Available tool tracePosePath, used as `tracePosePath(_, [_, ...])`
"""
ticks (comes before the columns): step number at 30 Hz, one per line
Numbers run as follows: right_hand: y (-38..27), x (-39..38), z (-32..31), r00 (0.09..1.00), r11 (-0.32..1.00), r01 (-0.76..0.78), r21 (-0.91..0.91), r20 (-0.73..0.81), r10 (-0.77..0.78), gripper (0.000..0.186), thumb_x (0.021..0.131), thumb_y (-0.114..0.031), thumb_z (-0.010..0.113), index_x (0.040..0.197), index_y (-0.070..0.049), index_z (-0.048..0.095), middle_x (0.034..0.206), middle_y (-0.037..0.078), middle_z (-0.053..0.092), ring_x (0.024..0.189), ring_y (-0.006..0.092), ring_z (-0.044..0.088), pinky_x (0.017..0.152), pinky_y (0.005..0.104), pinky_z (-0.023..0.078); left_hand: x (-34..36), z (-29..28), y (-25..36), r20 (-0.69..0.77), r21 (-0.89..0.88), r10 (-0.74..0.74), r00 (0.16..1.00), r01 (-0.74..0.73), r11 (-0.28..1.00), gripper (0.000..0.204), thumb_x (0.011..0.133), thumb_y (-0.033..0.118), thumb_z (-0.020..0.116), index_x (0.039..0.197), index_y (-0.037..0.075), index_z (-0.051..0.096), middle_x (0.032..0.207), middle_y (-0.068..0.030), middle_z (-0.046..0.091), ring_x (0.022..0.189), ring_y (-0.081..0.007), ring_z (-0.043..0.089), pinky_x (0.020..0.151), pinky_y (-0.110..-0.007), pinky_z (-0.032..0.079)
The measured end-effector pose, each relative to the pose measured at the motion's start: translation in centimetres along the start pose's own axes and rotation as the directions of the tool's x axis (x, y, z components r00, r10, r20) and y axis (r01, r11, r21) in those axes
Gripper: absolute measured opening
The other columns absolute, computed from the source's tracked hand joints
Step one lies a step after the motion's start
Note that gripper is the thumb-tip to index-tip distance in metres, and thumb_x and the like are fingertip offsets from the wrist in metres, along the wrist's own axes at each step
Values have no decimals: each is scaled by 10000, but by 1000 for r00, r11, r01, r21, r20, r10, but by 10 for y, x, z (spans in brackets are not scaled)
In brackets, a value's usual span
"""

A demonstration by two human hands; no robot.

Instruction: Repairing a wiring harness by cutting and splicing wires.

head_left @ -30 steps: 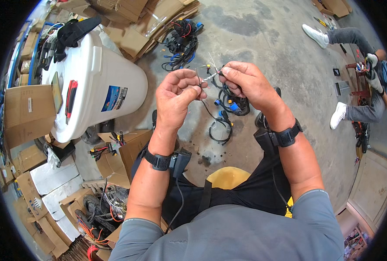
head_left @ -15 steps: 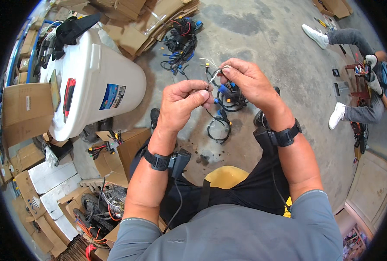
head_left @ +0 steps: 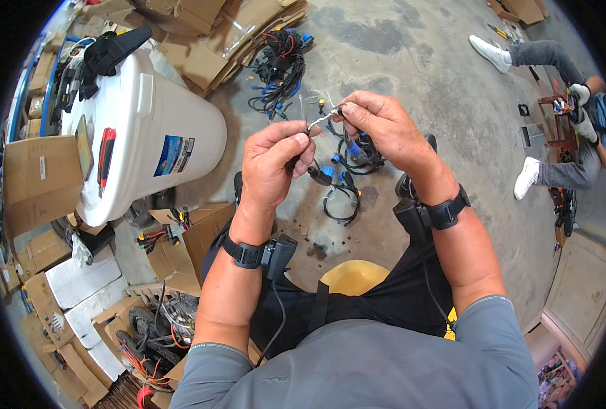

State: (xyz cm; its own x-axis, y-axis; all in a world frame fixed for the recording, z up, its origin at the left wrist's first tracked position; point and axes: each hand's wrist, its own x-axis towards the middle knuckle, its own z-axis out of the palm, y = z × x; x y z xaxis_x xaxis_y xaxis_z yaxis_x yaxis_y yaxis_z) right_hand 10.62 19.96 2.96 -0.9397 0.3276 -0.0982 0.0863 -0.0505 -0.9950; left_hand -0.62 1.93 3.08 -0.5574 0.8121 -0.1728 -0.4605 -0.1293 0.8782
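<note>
A short twisted length of whitish wire (head_left: 323, 120) stretches between my two hands, above the floor in front of my knees. My left hand (head_left: 274, 160) is closed, thumb and fingers pinching one end, with thin strands rising above its fingertips. Pinched at the other end by thumb and forefinger, the wire meets my right hand (head_left: 379, 126). A dark plug with a blue end (head_left: 322, 174) hangs beside my left fingers; whether it joins the held wire I cannot tell. Coiled black cables with blue connectors (head_left: 361, 153) lie below my right hand, and another black cable coil (head_left: 342, 204) lies nearer me.
At left stands a big white tub (head_left: 173, 129) with a red-and-black tool (head_left: 105, 160) on top. Beyond my hands lie a tangled cable pile (head_left: 279, 68) and flattened cardboard (head_left: 211, 54). A box of wires (head_left: 194, 238) is near my left knee. A gloved co-worker (head_left: 582, 123) sits at right.
My left hand has moved slightly left, away from the right one, and more twisted wire shows between them. The blue-ended plug now shows beside my left fingers.
</note>
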Motion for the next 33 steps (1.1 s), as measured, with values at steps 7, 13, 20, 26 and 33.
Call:
tracePosePath(7, [-6,-1,2,995,995,-98,33,20,98,270,956,-244,562,989,5,660,754,-19,567,701,70,496,625,234,427,2,-2,-5,-68,81,43,997,-37,996,151,883,59,599,980,-38,663,673,-50,583,511,-110,468,452,-225,341])
tracePosePath(13, [-11,-3,5,997,996,-83,37,13,82,265,917,-205,593,1047,22,638,785,1,590,708,78,513,629,248,440,2,-6,-3,-73,69,47,996,-42,997,123,894,84,625,946,-21,664,676,-40,585,504,-97,464,441,-219,325])
tracePosePath(20, [-8,1,5,999,996,-34,-77,-19,33,224,899,-171,608,999,24,655,788,21,615,740,87,547,653,258,458,2,-7,3,-135,169,69,988,-46,984,107,875,79,655,913,-20,664,661,-20,569,501,-78,445,441,-211,306])
tracePosePath(26, [-7,1,-8,997,981,67,-180,37,-61,195,900,-161,611,951,16,673,784,26,629,745,87,555,668,257,461,-5,-6,13,-107,305,68,992,-32,952,100,841,74,694,878,-17,675,647,8,564,521,-50,446,454,-199,315])
tracePosePath(33, [-14,-12,-100,937,980,-99,-175,-348,32,213,910,-228,614,940,-27,681,714,-30,582,653,48,493,578,225,400,-31,-62,42,-305,281,179,935,-91,955,132,885,110,635,894,-22,648,600,-12,511,459,-78,401,413,-225,279])
